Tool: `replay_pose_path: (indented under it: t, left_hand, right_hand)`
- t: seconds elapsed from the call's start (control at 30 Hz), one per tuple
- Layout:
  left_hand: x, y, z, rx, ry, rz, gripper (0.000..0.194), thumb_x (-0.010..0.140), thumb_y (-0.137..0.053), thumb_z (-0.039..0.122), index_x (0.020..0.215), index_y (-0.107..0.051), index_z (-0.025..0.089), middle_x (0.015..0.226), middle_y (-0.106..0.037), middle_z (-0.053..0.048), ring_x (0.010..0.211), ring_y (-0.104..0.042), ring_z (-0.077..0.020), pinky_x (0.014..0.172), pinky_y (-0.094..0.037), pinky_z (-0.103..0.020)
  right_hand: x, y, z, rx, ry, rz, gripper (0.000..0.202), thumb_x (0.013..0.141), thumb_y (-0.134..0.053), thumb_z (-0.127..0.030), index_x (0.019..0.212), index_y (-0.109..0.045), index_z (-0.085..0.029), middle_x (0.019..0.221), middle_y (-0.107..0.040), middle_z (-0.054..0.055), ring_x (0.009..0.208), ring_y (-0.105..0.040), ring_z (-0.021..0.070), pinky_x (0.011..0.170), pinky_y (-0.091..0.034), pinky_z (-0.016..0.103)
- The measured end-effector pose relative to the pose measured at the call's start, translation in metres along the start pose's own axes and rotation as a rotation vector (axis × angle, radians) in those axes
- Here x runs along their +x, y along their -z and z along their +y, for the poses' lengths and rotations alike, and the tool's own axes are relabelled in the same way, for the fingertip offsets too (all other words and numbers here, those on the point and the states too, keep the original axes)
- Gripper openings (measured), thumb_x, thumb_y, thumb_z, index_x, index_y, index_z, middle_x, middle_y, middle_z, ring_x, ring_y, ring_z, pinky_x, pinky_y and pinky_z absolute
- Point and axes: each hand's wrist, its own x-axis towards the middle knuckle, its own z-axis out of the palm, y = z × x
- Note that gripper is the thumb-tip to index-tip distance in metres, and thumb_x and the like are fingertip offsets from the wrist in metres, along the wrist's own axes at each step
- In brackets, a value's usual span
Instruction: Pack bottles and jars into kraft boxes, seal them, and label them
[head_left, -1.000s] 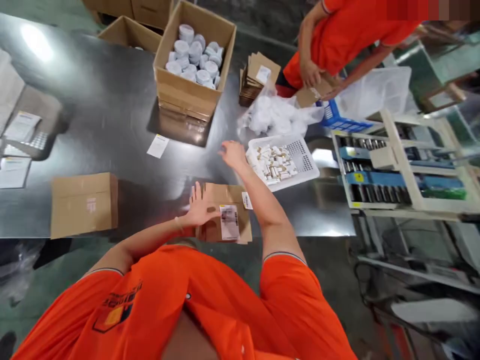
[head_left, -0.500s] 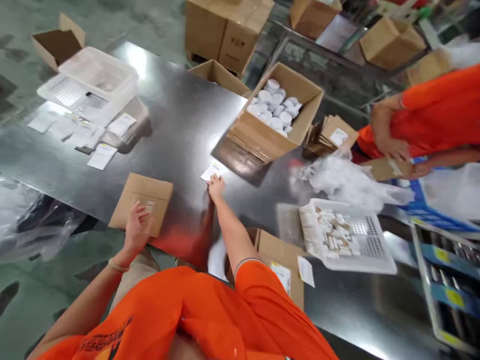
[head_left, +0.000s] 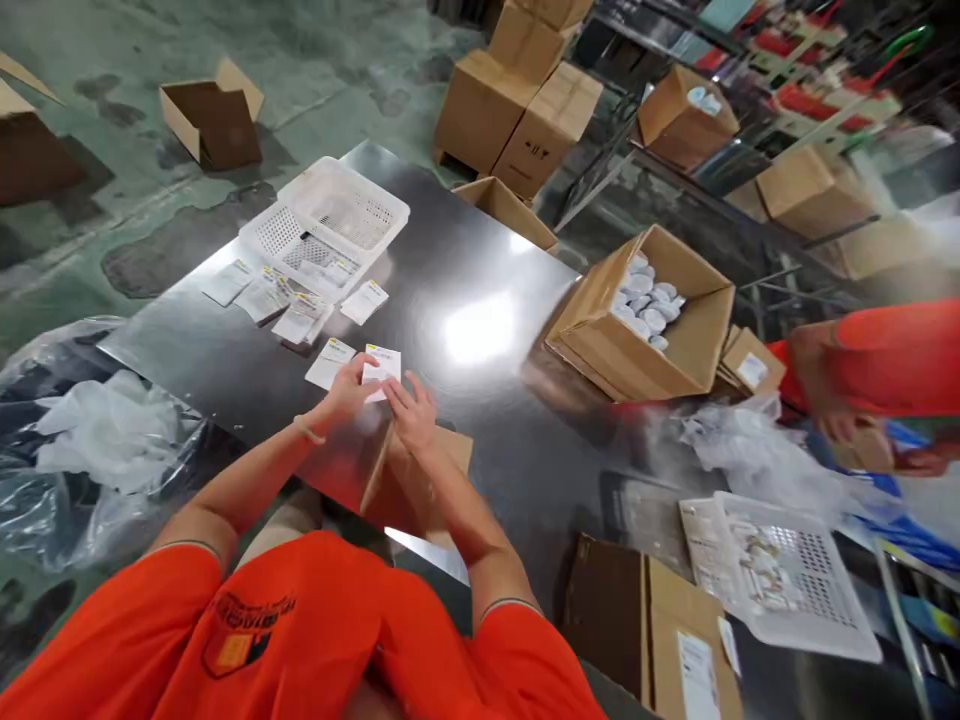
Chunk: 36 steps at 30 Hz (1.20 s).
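Observation:
My left hand pinches the left edge of a small flat white packet with printing and a yellow mark on it. My right hand has its thumb and fingers at the packet's lower right corner, also gripping it. Just left of my left hand lies a similar white packet on the metal table. Beneath my right forearm stands a small brown carton, partly hidden by the arm.
Stacked white plastic baskets stand at the table's far left, beside several white packets. A large carton of white round pieces is at the right. Nearer are a labelled carton and a white basket of metal parts. A co-worker's arm shows at the right edge.
The camera view has swung left. My right hand has brought a packet from the table across to my left hand, and my left hand has moved from above the small carton to meet it.

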Motion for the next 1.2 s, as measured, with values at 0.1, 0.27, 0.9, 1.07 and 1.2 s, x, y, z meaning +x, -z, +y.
replay_pose_path:
  t: [0.1,0.27,0.9,1.07,1.2]
  left_hand:
    - [0.050,0.062,0.011,0.092,0.011,0.097,0.012,0.092,-0.069,0.027,0.098,-0.063,0.018,0.071,-0.061,0.006,0.066,-0.056,-0.0121,0.065,-0.049,-0.025]
    - [0.166,0.155,0.049,0.299,0.054,0.373,0.031,0.084,-0.078,0.003,0.109,-0.064,0.012,0.098,-0.067,-0.001,0.099,-0.062,-0.0178,0.103,-0.052,-0.037]
    - [0.073,0.095,-0.097,0.693,0.216,0.115,0.059,0.080,-0.094,0.023,0.130,-0.066,0.010,0.141,-0.065,-0.025,0.136,-0.060,-0.0431,0.116,-0.049,-0.056]
    - [0.063,0.081,-0.121,0.688,0.189,0.098,0.055,0.081,-0.094,0.020,0.129,-0.066,0.017,0.148,-0.059,-0.021,0.141,-0.057,-0.0421,0.119,-0.047,-0.053]
    - [0.066,0.076,-0.127,0.617,0.154,0.125,0.056,0.078,-0.090,0.011,0.127,-0.066,0.019,0.147,-0.063,-0.018,0.141,-0.059,-0.0405,0.121,-0.048,-0.053]
  right_hand:
    - [0.022,0.002,-0.035,0.027,-0.082,0.113,0.059,0.108,-0.061,-0.034,0.167,-0.061,-0.031,0.177,-0.050,0.012,0.170,-0.037,0.0416,0.129,-0.045,0.061]
    - [-0.002,-0.005,-0.015,0.173,-0.270,0.304,0.055,0.109,-0.056,-0.036,0.162,-0.060,-0.021,0.179,-0.043,0.021,0.164,-0.046,0.0380,0.128,-0.048,0.061]
    - [-0.042,-0.077,-0.056,0.712,-0.470,0.252,0.042,0.094,-0.067,-0.024,0.135,-0.071,-0.024,0.142,-0.072,0.013,0.133,-0.068,0.0290,0.122,-0.053,0.051]
    - [-0.038,-0.087,-0.069,0.727,-0.449,0.181,0.041,0.092,-0.069,-0.022,0.133,-0.072,-0.023,0.145,-0.069,0.014,0.127,-0.069,0.0288,0.116,-0.057,0.048]
    - [-0.038,-0.091,-0.073,0.719,-0.467,0.160,0.041,0.090,-0.070,-0.019,0.131,-0.074,-0.022,0.142,-0.069,0.015,0.117,-0.071,0.0278,0.110,-0.060,0.047]
